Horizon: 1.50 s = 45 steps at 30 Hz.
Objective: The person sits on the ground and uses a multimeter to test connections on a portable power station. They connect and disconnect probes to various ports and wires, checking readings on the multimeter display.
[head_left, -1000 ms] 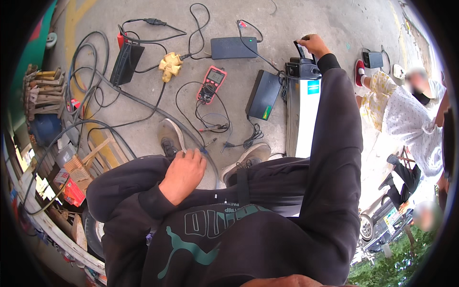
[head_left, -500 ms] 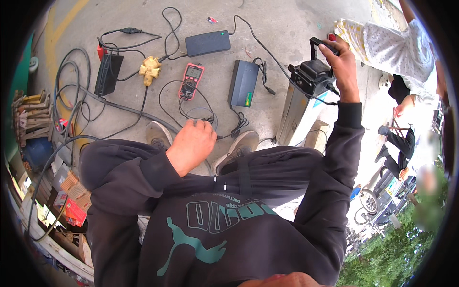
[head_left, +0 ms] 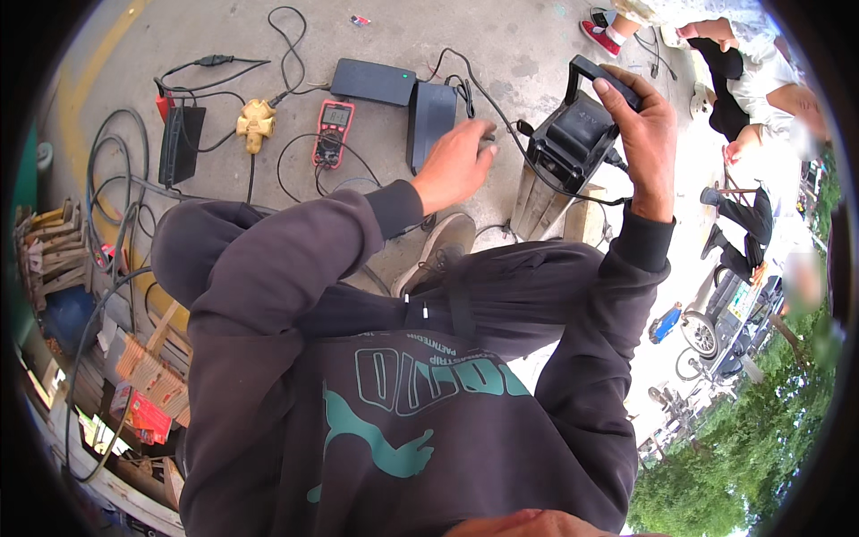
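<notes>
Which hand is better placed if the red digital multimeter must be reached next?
Probably the left hand: it is nearer the red digital multimeter, while the right hand grips the black carrying handle of the silver case.

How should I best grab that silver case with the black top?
Probably by its raised black handle, coming from above and wrapping a hand around the bar: the loop stands clear of the black top, while a plug sticks out at one side.

you have two hands point(head_left: 456, 166) here, three black charger boxes point(head_left: 372, 81) near you, one red multimeter point(head_left: 333, 134), one yellow cable splitter point(head_left: 256, 124) and one black-topped silver case point(head_left: 577, 134).
</notes>
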Tool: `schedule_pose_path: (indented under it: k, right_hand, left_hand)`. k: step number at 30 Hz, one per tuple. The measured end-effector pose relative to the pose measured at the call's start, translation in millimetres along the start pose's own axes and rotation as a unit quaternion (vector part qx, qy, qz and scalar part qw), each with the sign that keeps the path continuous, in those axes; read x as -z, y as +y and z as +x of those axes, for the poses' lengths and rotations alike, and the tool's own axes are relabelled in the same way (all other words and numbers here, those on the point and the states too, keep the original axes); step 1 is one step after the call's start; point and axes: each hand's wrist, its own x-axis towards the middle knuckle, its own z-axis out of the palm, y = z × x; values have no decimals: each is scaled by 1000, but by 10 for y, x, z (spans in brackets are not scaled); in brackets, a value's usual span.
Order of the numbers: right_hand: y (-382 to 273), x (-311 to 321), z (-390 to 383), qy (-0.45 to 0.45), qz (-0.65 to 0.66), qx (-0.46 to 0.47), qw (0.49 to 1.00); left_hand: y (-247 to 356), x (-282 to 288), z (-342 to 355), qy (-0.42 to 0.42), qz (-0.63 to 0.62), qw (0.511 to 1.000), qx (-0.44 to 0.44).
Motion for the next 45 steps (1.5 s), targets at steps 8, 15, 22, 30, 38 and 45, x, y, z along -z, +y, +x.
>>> schedule_pose_path:
  k: [8,15,22,30,38,45]
  right_hand:
    - [117,-162,66,-4,-29,25,999]
    - [73,3,-23,3,12,14,1000]
    - [38,-3,-77,-11,-20,12,1000]
    - [86,82,-128,8,-17,14,1000]
    - [88,51,-91,6,-47,47,998]
    - [127,56,-98,7,-15,38,999]
  left_hand:
    - [222,195,640,-133,205,953,-180]
    - [21,19,712,-210,21,972,-103]
    - [-57,-21,805,-225,-49,973,-16]
    - [37,-130,558,-119,30,984,-127]
    - [63,0,502,-67,244,918,-307]
    - [-32,-94,547,-28,304,874,-377]
